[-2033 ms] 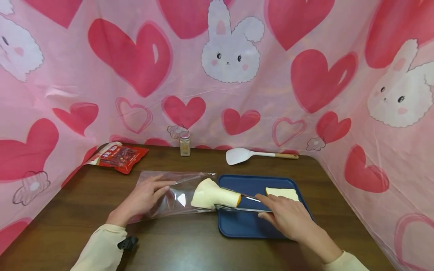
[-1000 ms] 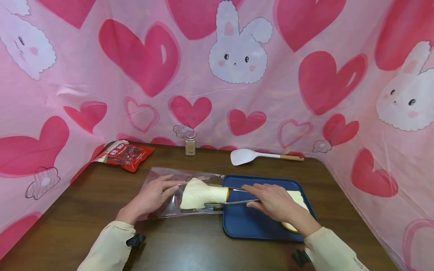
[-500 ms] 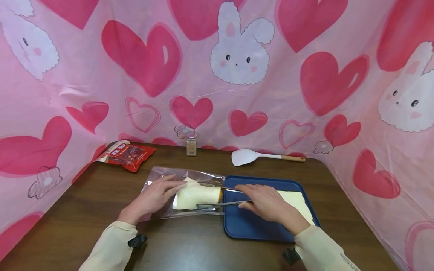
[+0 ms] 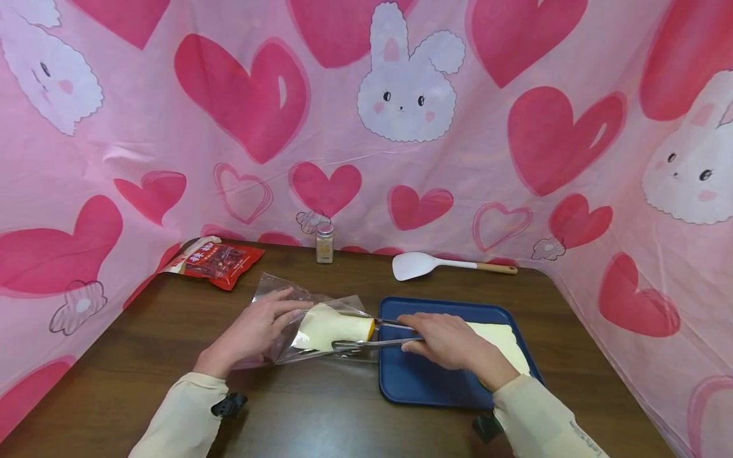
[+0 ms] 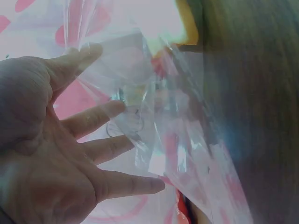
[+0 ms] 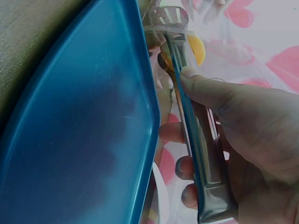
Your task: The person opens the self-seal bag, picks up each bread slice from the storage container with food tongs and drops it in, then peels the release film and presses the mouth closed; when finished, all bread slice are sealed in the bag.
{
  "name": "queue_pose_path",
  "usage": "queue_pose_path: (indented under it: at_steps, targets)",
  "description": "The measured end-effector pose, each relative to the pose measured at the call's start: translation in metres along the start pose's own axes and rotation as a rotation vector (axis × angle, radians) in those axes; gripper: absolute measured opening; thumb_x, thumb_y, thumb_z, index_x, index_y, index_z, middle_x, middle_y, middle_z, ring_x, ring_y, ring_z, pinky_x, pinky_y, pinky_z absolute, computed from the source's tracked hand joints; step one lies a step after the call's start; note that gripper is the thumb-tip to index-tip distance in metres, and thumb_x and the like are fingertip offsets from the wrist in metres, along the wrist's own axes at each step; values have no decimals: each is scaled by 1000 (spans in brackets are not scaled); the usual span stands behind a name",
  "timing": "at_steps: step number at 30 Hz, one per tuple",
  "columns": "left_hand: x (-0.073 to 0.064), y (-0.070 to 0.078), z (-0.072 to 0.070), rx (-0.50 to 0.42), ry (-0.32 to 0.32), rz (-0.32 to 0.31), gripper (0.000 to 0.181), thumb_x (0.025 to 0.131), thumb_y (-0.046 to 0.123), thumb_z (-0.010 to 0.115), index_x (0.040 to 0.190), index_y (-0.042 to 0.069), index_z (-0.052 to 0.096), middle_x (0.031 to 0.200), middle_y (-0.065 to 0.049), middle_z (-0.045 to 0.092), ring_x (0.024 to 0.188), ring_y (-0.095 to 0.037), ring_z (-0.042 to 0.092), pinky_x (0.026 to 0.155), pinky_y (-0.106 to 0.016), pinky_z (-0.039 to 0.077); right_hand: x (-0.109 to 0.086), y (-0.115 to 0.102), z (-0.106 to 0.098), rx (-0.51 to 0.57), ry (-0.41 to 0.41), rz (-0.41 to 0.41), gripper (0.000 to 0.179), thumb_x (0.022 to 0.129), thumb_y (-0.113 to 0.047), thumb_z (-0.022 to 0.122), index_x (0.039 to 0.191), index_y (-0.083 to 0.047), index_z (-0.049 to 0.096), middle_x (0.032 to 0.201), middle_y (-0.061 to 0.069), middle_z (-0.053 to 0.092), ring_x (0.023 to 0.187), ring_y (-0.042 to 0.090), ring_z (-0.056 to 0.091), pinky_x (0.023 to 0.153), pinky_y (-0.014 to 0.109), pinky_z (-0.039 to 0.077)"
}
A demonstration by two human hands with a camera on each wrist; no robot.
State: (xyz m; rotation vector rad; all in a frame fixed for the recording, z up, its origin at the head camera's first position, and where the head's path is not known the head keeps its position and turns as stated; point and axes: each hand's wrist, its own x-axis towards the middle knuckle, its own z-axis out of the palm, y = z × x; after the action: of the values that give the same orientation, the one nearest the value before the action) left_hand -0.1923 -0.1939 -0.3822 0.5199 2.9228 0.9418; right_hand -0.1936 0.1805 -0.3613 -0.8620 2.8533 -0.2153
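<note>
My right hand (image 4: 449, 339) grips metal tongs (image 4: 395, 342), its thumb along one arm in the right wrist view. The tongs' tips hold a pale slice of bread (image 4: 338, 327) with an orange-brown crust, curled up between them. That bread lies inside a clear plastic bag (image 4: 260, 356), whose open end is near the blue tray. My left hand (image 4: 254, 327) touches the bag at its left part. Its fingers are straight and spread against the film in the left wrist view, and the film is wrinkled and partly raised there.
Another bread slice (image 4: 501, 343) lies on the blue tray (image 4: 435, 385), partly hidden by my right forearm. Behind are a red food packet (image 4: 220, 264), a small spice jar (image 4: 324, 245) and a white spatula (image 4: 415, 265) with a wooden handle end. A patterned pink cloth (image 4: 338, 127) surrounds the table.
The tongs and bread have moved left, deeper into the bag, along with my right hand. In the last half second the bag has buckled, its far right corner shifting left.
</note>
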Motion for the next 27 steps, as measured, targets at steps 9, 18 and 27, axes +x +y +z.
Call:
queue_pose_path:
  at_steps: [9,18,27]
  targets:
    - [-3,6,-4,27,36,21,32,107,24,63,137,25,73,162,-25,46,151,-55,37,117,-79,29,-1,1,3,12,-11,19,54,99,-41,73,146,-17,61,133,10,72,116,31,71,99,57,58]
    - [0,0,9,51,85,58,32,107,24,63,138,26,73,160,-25,50,149,-54,42,118,-78,28,-1,1,10,-19,61,-30,57,99,-43,72,150,-21,58,130,7,73,113,27,71,96,53,60]
    - [-1,-3,4,-14,45,19,35,107,24,62,141,28,70,163,-24,45,151,-53,39,117,-81,26,-1,3,8,30,16,-1,59,99,-44,72,151,-19,58,142,12,68,128,35,66,106,61,54]
